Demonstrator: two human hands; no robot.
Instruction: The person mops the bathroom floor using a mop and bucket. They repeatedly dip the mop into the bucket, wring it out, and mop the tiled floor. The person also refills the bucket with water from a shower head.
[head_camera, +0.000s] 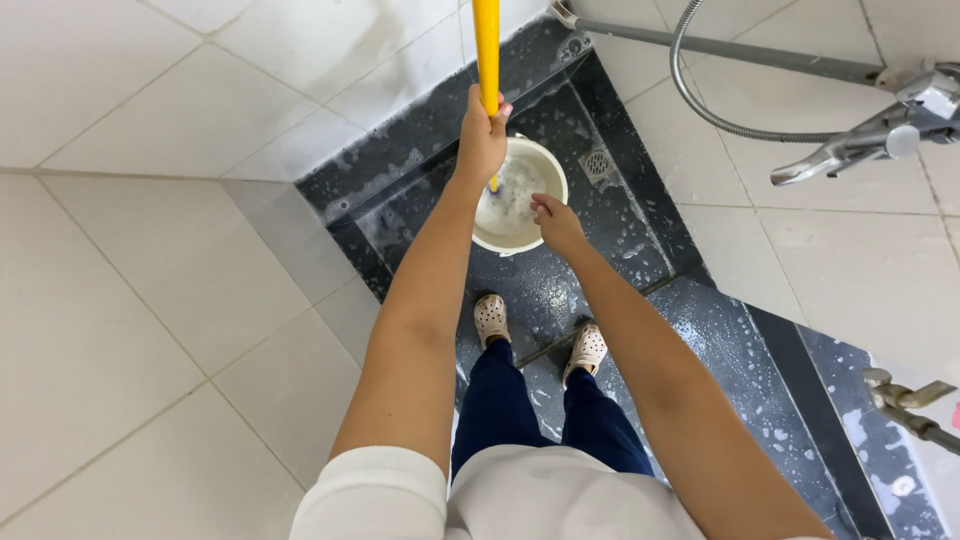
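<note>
Gripping a yellow pole (487, 45) in a closed fist, the person's left hand (481, 140) holds it upright above a white bucket (545, 175), the fingers wrapped fully around the shaft. The pole's lower end dips into the bucket, which holds cloudy, sudsy water and stands on the wet, dark grey floor (620, 250) of a sunken washing area. What is fixed to the bottom of the pole cannot be told, as it is lost in the foam.

The right hand (556, 222) hangs over the near rim of the bucket, fingers loosely curled and holding nothing; whether the fingertips touch the rim cannot be told from this angle. Both bare forearms reach forward from short white sleeves.

Below, the person stands in dark blue trousers and pale perforated clogs (491, 318), both feet planted on the soapy dark floor just short of the bucket. Patches of white lather spread over the grey surface around the feet and the bucket.

A small square drain (597, 164) sits in the floor just beyond the bucket, to its right. White tiles (120, 250) cover the surrounding walls and the raised floor. On the right wall, a metal tap (860, 148) juts out with a coiled shower hose (700, 95) looping from it. A second brass-coloured fitting (905, 395) shows at the lower right edge.
</note>
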